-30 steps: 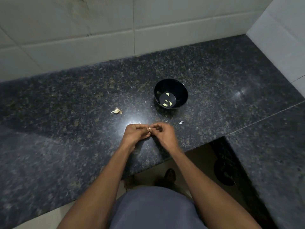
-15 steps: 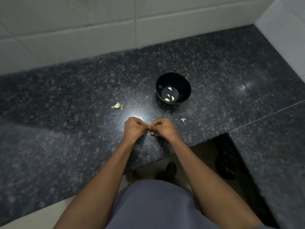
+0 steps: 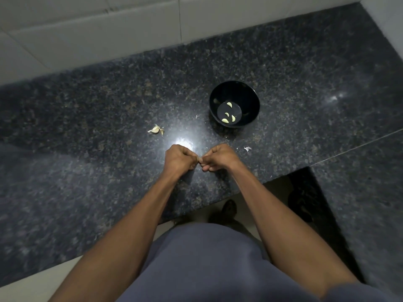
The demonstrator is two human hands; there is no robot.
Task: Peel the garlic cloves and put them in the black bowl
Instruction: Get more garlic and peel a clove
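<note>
Head view: garlic peeling under way, part done.
Left hand [image 3: 177,159] and right hand [image 3: 219,158] are seen at frame centre, fingers curled, fingertips meeting over a small item pinched between them, judged to be a garlic clove; the clove itself is too hidden to confirm. Four peeled cloves [image 3: 228,115] are seen in the black bowl [image 3: 234,88], right of centre on the table [image 3: 87,149]. One unpeeled garlic piece [image 3: 156,129] is left, left of centre. A skin scrap [image 3: 247,148] lies near the right hand.
</note>
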